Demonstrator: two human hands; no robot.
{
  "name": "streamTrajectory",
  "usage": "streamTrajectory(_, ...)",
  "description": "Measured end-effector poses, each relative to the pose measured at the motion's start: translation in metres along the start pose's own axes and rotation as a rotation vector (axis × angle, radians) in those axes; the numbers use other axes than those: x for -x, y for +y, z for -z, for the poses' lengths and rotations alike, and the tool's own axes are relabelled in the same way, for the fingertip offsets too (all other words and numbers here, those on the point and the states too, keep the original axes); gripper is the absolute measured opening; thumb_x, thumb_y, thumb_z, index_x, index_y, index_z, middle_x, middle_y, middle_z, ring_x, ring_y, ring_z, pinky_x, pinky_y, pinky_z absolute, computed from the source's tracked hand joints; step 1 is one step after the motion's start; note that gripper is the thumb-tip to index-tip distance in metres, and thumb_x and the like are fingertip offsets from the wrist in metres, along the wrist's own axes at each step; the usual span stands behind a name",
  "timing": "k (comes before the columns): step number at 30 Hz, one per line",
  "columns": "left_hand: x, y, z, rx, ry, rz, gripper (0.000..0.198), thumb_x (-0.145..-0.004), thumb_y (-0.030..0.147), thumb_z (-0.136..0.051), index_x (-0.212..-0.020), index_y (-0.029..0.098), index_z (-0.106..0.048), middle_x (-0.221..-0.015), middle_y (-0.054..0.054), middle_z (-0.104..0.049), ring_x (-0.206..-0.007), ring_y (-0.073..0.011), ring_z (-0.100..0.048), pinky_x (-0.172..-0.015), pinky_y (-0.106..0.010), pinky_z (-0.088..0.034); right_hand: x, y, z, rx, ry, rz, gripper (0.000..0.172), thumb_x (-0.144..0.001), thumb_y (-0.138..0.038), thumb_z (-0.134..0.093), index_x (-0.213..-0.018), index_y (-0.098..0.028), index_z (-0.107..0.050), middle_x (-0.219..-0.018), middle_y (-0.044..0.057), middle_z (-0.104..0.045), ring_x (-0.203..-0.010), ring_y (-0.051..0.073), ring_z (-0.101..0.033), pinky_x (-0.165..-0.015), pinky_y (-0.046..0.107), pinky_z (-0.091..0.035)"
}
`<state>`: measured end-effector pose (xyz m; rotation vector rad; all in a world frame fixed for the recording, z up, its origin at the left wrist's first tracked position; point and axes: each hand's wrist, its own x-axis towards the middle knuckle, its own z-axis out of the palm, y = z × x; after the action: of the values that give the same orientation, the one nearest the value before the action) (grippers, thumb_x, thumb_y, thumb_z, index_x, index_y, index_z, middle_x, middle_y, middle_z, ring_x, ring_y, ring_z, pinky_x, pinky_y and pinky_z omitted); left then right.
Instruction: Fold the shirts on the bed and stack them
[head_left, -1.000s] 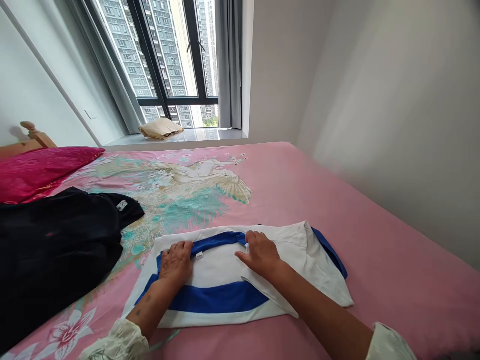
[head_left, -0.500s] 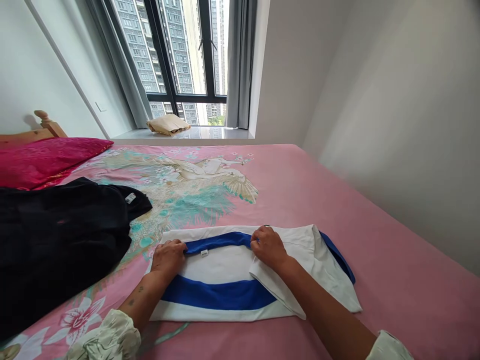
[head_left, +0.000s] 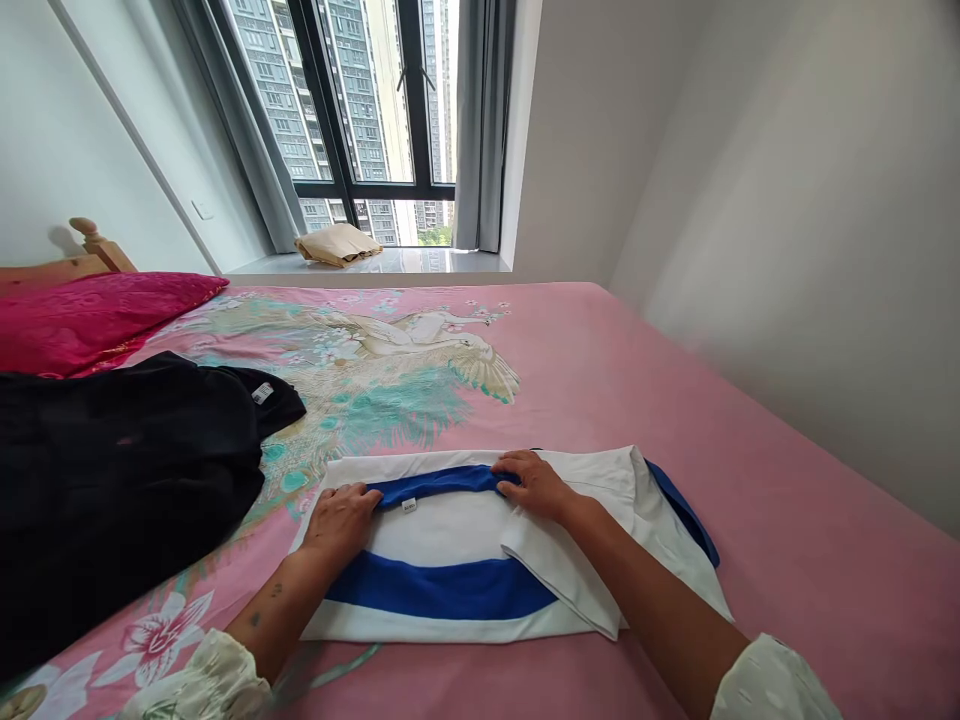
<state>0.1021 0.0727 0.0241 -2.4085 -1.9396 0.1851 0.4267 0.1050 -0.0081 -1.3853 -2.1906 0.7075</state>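
A white garment with blue bands [head_left: 442,590], looking like a folded shirt, lies across the near part of the bed. Its small white label [head_left: 409,505] shows just below the upper blue band. My left hand [head_left: 341,525] rests on the left end of that band, fingers laid on the fabric and thumb hidden. On the band's right end lies my right hand [head_left: 534,485], its fingers stretched out and slightly apart over the cloth. A white flap folds over beneath my right forearm, and a dark blue edge [head_left: 681,510] sticks out at the garment's right side.
Black clothing [head_left: 127,470] with a white tag lies on the bed at left, near a red pillow [head_left: 105,318]. The pink patterned bedsheet [head_left: 600,370] extends to the wall at right. A beige folded cloth [head_left: 337,245] sits on the windowsill.
My right hand's fingers have loosened from a pinch on the blue band and now lie stretched over it. My left hand stays almost in place.
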Motion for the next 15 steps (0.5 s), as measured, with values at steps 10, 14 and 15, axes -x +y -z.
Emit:
streamTrajectory(10, -0.024, 0.034, 0.017, 0.441, 0.067, -0.179, 0.047, -0.077, 0.008, -0.034, -0.110, 0.024, -0.064, -0.114, -0.001, -0.065, -0.107, -0.0122, -0.057, -0.095, -0.023, -0.039, -0.022, -0.005, -0.013, -0.187, 0.082, -0.081, 0.038, -0.088, -0.023, -0.028, -0.107, -0.019, -0.061, -0.105, 0.005, -0.066, -0.095, 0.015, -0.061, -0.087, 0.030, -0.046)
streamTrajectory(14, -0.044, 0.057, -0.007, 0.459, 0.063, -0.110, 0.044, -0.085, 0.019, -0.032, -0.121, 0.024, -0.057, -0.130, -0.003, -0.056, -0.122, -0.0161, -0.047, -0.108, -0.035, -0.028, -0.021, 0.001, -0.018, -0.159, 0.013, -0.038, 0.036, -0.077, -0.014, -0.042, -0.104, -0.023, -0.064, -0.113, 0.002, -0.065, -0.109, 0.017, -0.056, -0.101, 0.034, -0.036)
streamTrajectory(15, -0.045, 0.056, -0.014, 0.450, 0.057, -0.068, 0.044, -0.087, 0.027, -0.033, -0.126, 0.024, -0.053, -0.137, -0.006, -0.049, -0.128, -0.0213, -0.041, -0.110, -0.045, -0.021, -0.018, 0.003, -0.017, -0.128, -0.024, -0.034, 0.038, -0.076, -0.014, -0.046, -0.107, -0.025, -0.063, -0.121, 0.001, -0.061, -0.118, 0.018, -0.050, -0.106, 0.039, -0.028)
